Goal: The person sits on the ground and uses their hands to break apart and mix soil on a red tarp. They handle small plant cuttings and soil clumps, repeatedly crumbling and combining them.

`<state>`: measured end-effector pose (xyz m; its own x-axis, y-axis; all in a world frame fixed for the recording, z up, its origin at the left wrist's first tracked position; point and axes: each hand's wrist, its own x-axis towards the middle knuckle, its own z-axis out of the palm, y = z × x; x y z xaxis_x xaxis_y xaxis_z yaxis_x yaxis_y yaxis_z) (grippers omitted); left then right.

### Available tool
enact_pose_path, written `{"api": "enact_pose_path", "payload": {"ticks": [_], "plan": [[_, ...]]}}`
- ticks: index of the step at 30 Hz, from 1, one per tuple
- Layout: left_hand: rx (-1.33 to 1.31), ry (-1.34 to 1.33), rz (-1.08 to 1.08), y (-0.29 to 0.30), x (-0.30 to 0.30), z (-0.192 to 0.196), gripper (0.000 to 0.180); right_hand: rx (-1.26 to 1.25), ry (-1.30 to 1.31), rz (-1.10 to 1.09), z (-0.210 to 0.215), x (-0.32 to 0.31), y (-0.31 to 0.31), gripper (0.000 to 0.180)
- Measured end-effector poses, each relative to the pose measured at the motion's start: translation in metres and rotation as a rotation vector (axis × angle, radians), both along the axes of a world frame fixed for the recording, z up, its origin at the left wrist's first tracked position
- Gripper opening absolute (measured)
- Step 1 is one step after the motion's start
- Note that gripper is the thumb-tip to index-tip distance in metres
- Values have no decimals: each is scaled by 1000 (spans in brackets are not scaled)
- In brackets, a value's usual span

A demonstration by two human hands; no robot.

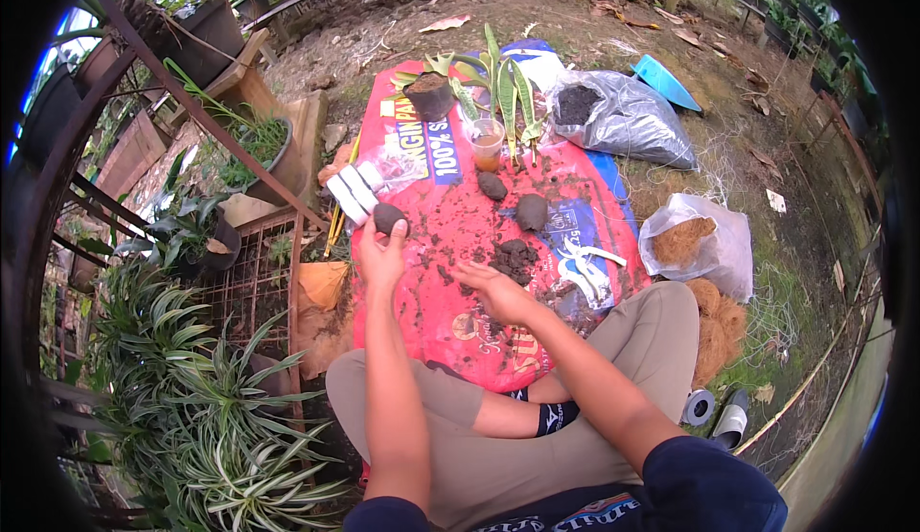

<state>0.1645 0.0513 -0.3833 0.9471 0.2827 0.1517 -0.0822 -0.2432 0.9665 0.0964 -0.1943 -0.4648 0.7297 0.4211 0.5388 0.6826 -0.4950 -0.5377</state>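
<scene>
My left hand [381, 259] is closed around a dark ball of soil [390, 219], near the left edge of a red plastic sheet [460, 340]. My right hand [503, 294] is open, fingers stretched out together over the sheet. Just beyond it lies a crumbled heap of dark soil [515, 259]. Two more soil balls, a smaller one [492, 186] and a larger one [531, 213], rest farther up the sheet. Beside the left hand are white rolls [355, 193] with clear plastic wrapping. Loose soil crumbs are scattered over the sheet.
At the far side stand a clear cup of brown liquid [487, 147], a black pot [428, 98] and snake plant leaves [517, 91]. To the right are a soil bag [623, 120], a blue scoop [665, 82], a white bag of coconut fibre [728, 244] and crumpled white strips [586, 268].
</scene>
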Motion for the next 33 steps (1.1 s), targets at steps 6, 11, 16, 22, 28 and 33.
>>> {"api": "enact_pose_path", "payload": {"ticks": [6, 11, 16, 22, 28, 33], "plan": [[-176, -65, -63, 41, -28, -2, 50, -175, 577, -239, 23, -8, -1, 24], [-222, 150, 56, 34, -12, -33, 42, -97, 541, -416, 3, 6, -46, 26], [-636, 150, 8, 25, -5, -7, 40, -362, 235, -457, -14, -1, -37, 50], [-1245, 114, -59, 44, -16, 13, 49, -590, 175, -23, -26, -32, 25, 59], [-1538, 82, 134, 77, -21, 6, 68, -834, 121, -65, -51, -33, 37, 84], [-1535, -2, 167, 86, -22, 11, 72, -748, 195, -524, -50, -3, 45, 87]]}}
